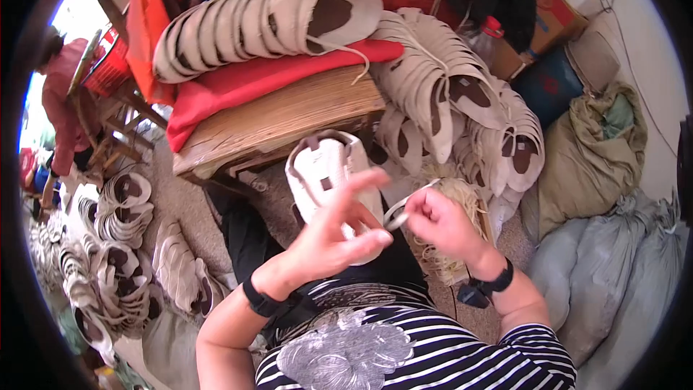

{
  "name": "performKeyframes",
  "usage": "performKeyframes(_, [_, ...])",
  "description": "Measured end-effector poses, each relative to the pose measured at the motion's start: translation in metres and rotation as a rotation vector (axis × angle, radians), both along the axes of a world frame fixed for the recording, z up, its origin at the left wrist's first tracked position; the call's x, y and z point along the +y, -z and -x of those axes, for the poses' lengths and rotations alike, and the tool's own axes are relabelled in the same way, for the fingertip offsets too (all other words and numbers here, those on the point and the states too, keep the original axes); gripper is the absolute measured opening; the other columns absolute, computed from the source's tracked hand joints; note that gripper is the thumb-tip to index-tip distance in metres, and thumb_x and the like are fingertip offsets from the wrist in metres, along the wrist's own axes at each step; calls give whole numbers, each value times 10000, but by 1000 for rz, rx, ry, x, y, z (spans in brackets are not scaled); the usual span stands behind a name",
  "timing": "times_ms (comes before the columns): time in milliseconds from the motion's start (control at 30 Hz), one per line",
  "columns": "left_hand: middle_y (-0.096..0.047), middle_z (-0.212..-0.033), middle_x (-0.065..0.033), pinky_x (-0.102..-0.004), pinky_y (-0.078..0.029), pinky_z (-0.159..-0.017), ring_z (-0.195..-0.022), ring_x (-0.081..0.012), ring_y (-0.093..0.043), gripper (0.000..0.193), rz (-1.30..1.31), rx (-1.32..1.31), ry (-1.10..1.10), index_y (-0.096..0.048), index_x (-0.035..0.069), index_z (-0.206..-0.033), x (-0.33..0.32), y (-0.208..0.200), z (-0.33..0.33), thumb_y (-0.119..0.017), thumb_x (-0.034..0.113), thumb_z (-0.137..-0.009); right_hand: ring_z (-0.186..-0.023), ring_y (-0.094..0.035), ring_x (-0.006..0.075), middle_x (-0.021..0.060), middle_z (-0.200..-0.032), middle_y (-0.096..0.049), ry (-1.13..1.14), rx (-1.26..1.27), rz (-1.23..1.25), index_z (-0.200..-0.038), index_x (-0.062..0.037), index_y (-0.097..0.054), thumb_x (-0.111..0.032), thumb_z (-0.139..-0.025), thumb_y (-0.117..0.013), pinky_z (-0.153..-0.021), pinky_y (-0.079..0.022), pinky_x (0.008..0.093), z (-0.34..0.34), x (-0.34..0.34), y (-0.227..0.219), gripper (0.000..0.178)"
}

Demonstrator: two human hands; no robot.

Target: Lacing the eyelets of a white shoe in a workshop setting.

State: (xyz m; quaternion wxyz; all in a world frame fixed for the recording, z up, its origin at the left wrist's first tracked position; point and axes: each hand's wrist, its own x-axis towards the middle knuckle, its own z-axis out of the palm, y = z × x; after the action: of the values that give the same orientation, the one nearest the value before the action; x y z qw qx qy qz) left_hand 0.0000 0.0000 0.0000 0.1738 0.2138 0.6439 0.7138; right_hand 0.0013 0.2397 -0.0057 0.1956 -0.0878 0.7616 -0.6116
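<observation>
A beige shoe upper (pixel 317 166) with a brown inside edge lies across my lap, below the wooden bench. My left hand (pixel 336 227) is over its near part, index finger and thumb stretched out and apart. To its right, my right hand (pixel 447 227) is closed in a pinch on a pale shoelace (pixel 420 192). The lace loops between the two hands near my left thumb. My left hand covers much of the upper's near right side.
A nested row of beige uppers (pixel 238 25) lies on red cloth (pixel 274 76) over the wooden bench (pixel 289 112). More stacked uppers (pixel 462 79) sit to its right, above a bundle of pale laces (pixel 462 198). Sacks (pixel 599 274) stand right; a person (pixel 65 101) is far left.
</observation>
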Motion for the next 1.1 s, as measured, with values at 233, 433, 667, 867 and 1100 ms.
performKeyframes(233, [-454,-707,81,-190,-360,-556,-627,-19,-402,237,1,-389,184,-641,29,-1100,-41,11,-24,-500,206,-1027,-608,-410,-5,-79,-705,-482,100,206,-94,-931,-40,-559,-41,-913,-597,-534,-350,202,4,-18,-35,42])
performKeyframes(433, [-571,-776,-17,-287,-418,-677,-722,-157,-501,183,279,242,-36,-686,65,-934,-70,40,-36,-540,161,-990,-531,-552,217,46,-642,-596,235,561,-681,-830,-29,-560,-81,-834,-621,-515,-426,342,31,1,1,80])
performKeyframes(667, [-563,-694,-45,-288,-441,-613,-647,-121,-513,178,196,-237,-18,-669,17,-951,-50,25,-37,-573,166,-975,-1089,-577,260,141,-1152,-578,-77,637,-384,-1142,-11,-584,65,-788,-448,-976,-432,339,30,-34,-3,387])
performKeyframes(867, [-591,-724,-89,-292,-464,-613,-670,-102,-531,187,220,-74,-139,-646,-13,-943,-34,29,-29,-591,164,-969,-914,-597,142,86,-1003,-606,-325,248,-75,-1135,-3,-601,-43,-938,-514,-823,-484,285,10,-78,-12,220])
performKeyframes(1100, [-600,-846,-8,-219,-468,-672,-749,-61,-538,174,112,0,-385,-630,22,-1113,-43,69,-26,-600,60,-946,-736,-613,212,110,-872,-603,-173,349,-271,-909,-15,-652,-66,-838,-653,-674,-496,313,22,-74,1,87])
